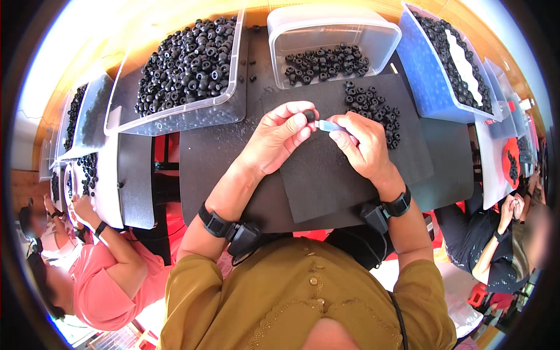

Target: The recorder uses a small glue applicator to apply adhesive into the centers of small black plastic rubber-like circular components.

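My left hand (pixel 273 137) pinches a small round black part (pixel 310 116) between thumb and fingertips, over the dark table. Closed round a small flat pale-blue tool that looks like a trimming knife (pixel 330 126) is my right hand (pixel 366 144). The tool's narrow tip points left and reaches the left fingertips beside the black part; whether it touches the part I cannot tell. Just beyond my right hand, a loose pile of hollow black parts (pixel 373 108) lies on a black mat (pixel 326 181).
A clear bin (pixel 236 70) heaped with black parts stands far left. A tipped clear bin (pixel 335 23) with fewer parts is far middle, a blue bin (pixel 446 108) far right. Black crumbs dot the table (pixel 204 175). People work at both sides, one in a pink top (pixel 116 280).
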The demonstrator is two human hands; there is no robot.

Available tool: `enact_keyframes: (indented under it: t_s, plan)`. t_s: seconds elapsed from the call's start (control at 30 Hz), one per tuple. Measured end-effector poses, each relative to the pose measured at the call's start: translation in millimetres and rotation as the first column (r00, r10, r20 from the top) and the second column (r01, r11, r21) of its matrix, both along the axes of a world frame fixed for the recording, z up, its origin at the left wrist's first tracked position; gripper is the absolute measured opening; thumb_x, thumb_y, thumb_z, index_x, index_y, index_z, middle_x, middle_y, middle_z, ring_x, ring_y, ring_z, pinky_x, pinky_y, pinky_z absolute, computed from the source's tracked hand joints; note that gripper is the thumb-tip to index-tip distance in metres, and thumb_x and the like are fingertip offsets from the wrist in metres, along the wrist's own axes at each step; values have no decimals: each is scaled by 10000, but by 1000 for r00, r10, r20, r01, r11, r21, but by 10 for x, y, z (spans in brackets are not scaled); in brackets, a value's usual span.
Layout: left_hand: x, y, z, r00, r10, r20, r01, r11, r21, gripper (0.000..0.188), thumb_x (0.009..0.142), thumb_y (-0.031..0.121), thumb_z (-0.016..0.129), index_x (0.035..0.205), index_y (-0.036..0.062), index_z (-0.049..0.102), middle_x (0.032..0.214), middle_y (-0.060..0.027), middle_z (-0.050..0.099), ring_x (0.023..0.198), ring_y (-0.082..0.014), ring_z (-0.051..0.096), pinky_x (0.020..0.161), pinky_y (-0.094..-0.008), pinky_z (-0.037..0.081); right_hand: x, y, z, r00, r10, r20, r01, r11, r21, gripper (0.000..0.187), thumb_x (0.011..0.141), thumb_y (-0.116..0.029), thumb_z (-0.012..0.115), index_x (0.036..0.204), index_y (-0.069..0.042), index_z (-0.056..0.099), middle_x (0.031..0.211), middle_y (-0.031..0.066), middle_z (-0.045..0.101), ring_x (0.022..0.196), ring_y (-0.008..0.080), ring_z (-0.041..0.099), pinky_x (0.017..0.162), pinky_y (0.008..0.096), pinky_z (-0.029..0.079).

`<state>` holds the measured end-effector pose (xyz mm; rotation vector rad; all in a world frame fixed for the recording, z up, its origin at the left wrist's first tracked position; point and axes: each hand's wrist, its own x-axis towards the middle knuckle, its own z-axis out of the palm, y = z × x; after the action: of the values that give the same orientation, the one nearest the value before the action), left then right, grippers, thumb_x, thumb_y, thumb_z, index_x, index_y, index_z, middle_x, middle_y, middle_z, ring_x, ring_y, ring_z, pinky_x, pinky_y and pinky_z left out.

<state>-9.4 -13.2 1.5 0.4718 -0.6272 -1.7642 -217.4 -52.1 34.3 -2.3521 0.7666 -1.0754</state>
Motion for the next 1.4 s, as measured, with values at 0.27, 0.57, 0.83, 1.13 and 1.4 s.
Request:
enact_keyframes:
  t_s: [0.27,0.57,0.83,1.13,1.4]
  plan:
    - [-4,-10,-47,999,-9,35,11,999,-36,246,937,119,626,1174,58,596,1064,-66,627,924,-115,619,809,-206,525,-7,20,26,1000,-6,-22,6,1000,15,151,884,-172,655,916,-24,650,708,103,585,592,282,579,531,362,444]
    - [-13,-19,-38,999,-20,38,21,999,-27,193,939,121,625,1125,77,597,1047,-57,636,900,-116,618,800,-219,516,7,-4,-22,1000,-23,0,23,1000,5,155,883,-179,660,907,-26,653,704,101,588,588,283,586,525,364,449]
    - [-6,-37,-9,997,1,71,5,996,-84,104,941,118,624,1033,91,586,993,-54,634,847,-112,587,753,-214,487,19,47,-12,996,-78,-38,78,997,19,133,872,-150,672,899,-21,653,726,112,605,601,291,595,530,362,455]
    - [-53,53,-10,989,-63,132,69,997,-38,167,929,192,655,1045,94,586,961,-55,626,770,-100,570,688,-193,473,-83,-34,-63,931,-263,253,220,958,185,159,911,-145,652,948,10,641,660,63,558,563,119,517,528,273,402]
    - [-27,-82,-29,983,-113,147,115,993,-1,179,930,186,654,1053,66,603,924,-41,659,781,-99,627,713,-212,527,-5,-83,40,971,105,214,-154,962,227,272,805,-84,754,1054,-22,665,785,53,570,670,128,557,601,269,443]
